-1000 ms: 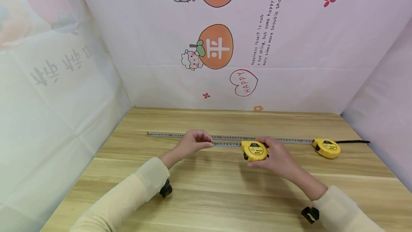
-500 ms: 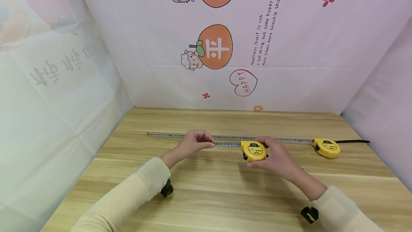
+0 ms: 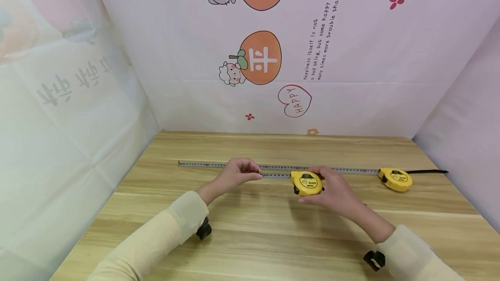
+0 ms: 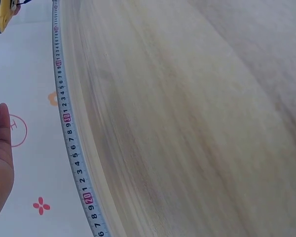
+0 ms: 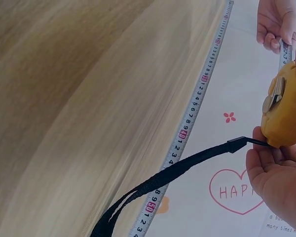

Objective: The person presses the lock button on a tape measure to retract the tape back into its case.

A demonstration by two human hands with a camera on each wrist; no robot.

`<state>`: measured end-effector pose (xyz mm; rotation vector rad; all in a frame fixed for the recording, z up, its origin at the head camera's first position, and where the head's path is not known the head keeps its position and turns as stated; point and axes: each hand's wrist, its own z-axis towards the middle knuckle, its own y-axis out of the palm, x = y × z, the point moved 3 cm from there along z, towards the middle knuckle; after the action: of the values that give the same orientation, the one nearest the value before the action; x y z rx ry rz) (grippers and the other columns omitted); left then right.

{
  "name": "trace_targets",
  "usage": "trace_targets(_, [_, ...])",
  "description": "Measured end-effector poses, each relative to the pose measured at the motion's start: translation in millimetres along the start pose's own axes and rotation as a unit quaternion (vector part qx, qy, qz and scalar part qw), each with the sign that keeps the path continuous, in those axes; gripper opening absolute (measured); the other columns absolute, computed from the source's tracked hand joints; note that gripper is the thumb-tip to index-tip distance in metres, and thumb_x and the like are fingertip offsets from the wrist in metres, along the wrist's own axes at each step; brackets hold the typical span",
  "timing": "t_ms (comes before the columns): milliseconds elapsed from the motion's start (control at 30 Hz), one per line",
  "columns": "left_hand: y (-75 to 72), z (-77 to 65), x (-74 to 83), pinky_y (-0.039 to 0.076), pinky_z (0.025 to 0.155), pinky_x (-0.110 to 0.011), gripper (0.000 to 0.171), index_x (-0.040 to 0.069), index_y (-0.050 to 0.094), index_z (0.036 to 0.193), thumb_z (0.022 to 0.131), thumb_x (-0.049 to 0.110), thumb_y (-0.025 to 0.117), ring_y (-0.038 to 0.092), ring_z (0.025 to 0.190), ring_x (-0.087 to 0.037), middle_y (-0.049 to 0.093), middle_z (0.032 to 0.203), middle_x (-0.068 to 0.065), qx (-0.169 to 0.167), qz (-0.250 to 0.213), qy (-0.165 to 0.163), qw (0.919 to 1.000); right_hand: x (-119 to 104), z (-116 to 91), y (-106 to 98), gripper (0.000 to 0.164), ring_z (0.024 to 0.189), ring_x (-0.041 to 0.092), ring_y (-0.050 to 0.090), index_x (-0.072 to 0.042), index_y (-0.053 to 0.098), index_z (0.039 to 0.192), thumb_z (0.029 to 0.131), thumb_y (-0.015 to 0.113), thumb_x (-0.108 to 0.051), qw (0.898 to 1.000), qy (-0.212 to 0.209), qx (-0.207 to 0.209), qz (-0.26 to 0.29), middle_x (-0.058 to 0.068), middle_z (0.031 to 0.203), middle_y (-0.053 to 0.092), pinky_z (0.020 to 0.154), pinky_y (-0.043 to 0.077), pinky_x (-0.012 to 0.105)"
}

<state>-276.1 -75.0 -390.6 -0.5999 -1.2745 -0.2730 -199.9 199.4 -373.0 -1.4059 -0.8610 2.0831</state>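
My right hand (image 3: 337, 191) grips a yellow tape measure (image 3: 307, 183) above the table. From its left side a short stretch of blade (image 3: 275, 175) runs across to my left hand (image 3: 237, 171), whose thumb and fingers pinch the end. In the right wrist view, a black wrist strap (image 5: 187, 164) hangs from the yellow case (image 5: 288, 111), which has a metal clip on its side. Behind the hands, a second yellow tape measure (image 3: 396, 179) lies at the right, its long blade (image 3: 201, 164) stretched out leftward along the table. My left hand covers part of that long blade.
The wooden table (image 3: 250, 237) meets a printed white cloth wall (image 3: 187, 99) at the back. More white cloth hangs at the left and right sides. A black strap (image 3: 427, 171) trails right from the second tape measure.
The gap between my hands has narrowed slightly: my left hand has shifted a little right and the held case a little left, with less blade showing. The second tape measure stays put.
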Motion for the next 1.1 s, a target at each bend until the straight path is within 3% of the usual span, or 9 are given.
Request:
trace_targets(133, [0.6,0.2,0.4,0.047,0.083,-0.060,0.015,0.001,0.068,0.099,0.090,0.012,0.072,0.060,0.089,-0.039,0.066,0.093,-0.006,-0.001,0.003,0.001,1.0000,-0.3,0.6,0.8,0.082,0.101,0.027,0.058,0.000,0.055,0.124,0.064,0.090,-0.043,1.000,0.001,-0.001,0.003,0.011,0.115,0.060,0.077,0.052,0.039])
trace_targets(400, [1.8,0.5,1.7,0.048,0.083,-0.059,0.015,0.000,0.068,0.098,0.090,0.011,0.072,0.060,0.090,-0.042,0.066,0.093,-0.007,-0.005,-0.004,0.011,0.9999,-1.9,1.2,2.9,0.083,0.100,0.026,0.058,0.000,0.054,0.124,0.064,0.090,-0.044,1.000,0.003,-0.006,0.008,0.011,0.115,0.060,0.077,0.052,0.038])
trace_targets(767, [2.9,2.2,0.2,0.048,0.082,-0.058,0.020,-0.005,0.067,0.101,0.089,0.010,0.072,0.062,0.086,-0.031,0.066,0.093,-0.006,-0.008,-0.002,0.013,0.9999,-4.8,2.2,4.0,0.087,0.102,0.028,0.058,0.001,0.055,0.125,0.063,0.088,-0.051,1.000,0.000,-0.006,0.009,0.013,0.117,0.060,0.077,0.052,0.039])
trace_targets(967, [2.7,3.7,-2.0,0.048,0.081,-0.059,0.014,0.000,0.068,0.098,0.090,0.010,0.072,0.062,0.083,-0.023,0.066,0.092,-0.006,-0.007,-0.005,0.018,0.9998,-5.6,4.1,5.4,0.085,0.101,0.028,0.058,0.001,0.055,0.125,0.063,0.089,-0.047,1.000,-0.003,-0.005,0.005,0.013,0.117,0.061,0.079,0.052,0.041])
trace_targets(1100, [2.5,4.4,-3.2,0.049,0.080,-0.058,0.013,0.001,0.068,0.097,0.089,0.011,0.072,0.062,0.083,-0.024,0.066,0.092,-0.006,-0.004,-0.005,0.017,0.9998,-6.9,5.5,6.2,0.081,0.101,0.027,0.058,0.000,0.055,0.124,0.064,0.091,-0.041,1.000,-0.007,-0.004,0.006,0.012,0.116,0.061,0.079,0.052,0.042])
